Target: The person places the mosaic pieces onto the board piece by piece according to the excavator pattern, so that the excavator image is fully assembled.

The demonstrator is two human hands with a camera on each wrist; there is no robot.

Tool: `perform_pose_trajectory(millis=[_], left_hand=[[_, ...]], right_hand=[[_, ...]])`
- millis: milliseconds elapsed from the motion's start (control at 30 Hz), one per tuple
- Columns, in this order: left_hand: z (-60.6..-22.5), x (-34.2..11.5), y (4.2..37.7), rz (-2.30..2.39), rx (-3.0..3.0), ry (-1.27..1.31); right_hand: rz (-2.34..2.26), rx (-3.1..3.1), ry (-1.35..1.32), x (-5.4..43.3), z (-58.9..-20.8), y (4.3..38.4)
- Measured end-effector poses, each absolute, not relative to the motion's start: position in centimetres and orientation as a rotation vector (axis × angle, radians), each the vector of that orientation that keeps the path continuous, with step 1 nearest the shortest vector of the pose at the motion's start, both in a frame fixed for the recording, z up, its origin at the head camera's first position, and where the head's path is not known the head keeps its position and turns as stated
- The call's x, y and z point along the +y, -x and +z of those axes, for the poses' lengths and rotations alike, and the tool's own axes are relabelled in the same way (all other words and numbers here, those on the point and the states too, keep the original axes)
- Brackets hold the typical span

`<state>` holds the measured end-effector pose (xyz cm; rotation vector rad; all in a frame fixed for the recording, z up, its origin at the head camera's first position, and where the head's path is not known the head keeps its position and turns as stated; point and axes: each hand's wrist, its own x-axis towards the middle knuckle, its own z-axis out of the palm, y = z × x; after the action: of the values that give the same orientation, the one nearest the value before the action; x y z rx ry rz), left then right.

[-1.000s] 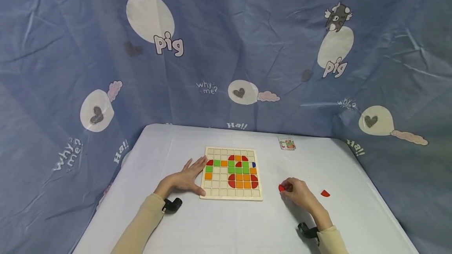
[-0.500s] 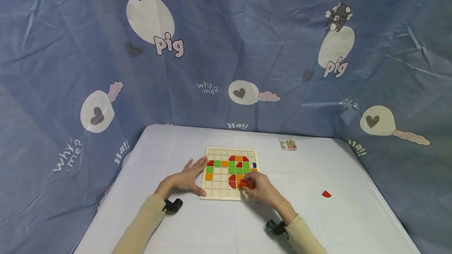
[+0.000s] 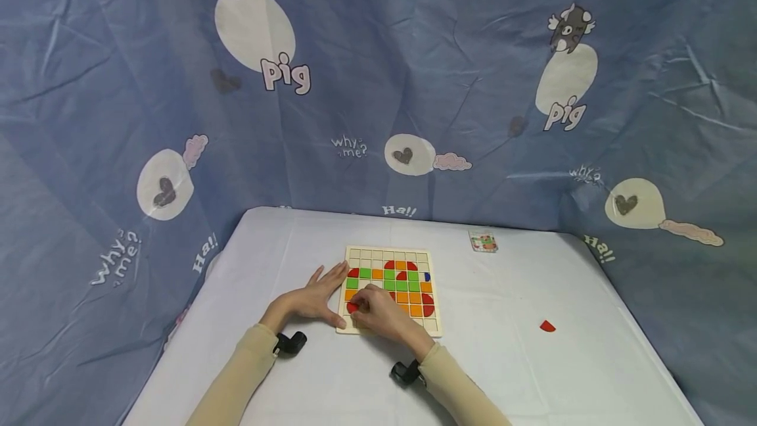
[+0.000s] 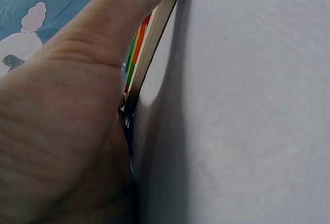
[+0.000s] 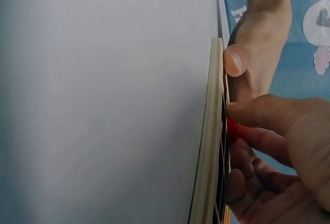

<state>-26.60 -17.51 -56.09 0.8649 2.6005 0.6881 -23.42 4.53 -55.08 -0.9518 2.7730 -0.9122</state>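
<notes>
A wooden grid board [image 3: 387, 254] lies on the white table, with green, orange and red pieces set in its cells. My left hand [image 3: 309, 301] rests along its left edge, fingers spread and thumb at the near left corner. Over the board's left side, my right hand [image 3: 381, 311] pinches a red quarter-circle piece [image 3: 352, 307] just below an orange square [image 3: 351, 295]. In the right wrist view this red piece [image 5: 231, 129] sits between thumb and finger at the board's surface. The right hand covers several cells in the head view.
A loose red quarter-circle piece [image 3: 547, 326] lies on the table to the right. Behind it, a small picture card [image 3: 483, 242] lies near the far edge. A blue patterned cloth [image 3: 355, 84] hangs behind the table [image 3: 503, 373].
My right hand has carried the red piece leftward from the table right of the board, across it, to its left column. The left hand has stayed in place.
</notes>
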Motion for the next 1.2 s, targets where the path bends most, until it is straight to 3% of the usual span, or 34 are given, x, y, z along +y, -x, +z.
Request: perform_pose_trajectory(millis=[933,1200], left_hand=[[-56.4,-17.4,26.7,0.714,2.585,-0.844],[-56.7,-17.5,26.9,0.716,2.589,-0.831]], right_hand=[[-0.963,2.762,0.804,3.6,-54.5,23.5],[-1.141,2.693,0.862,6.2,-53.7,22.6]])
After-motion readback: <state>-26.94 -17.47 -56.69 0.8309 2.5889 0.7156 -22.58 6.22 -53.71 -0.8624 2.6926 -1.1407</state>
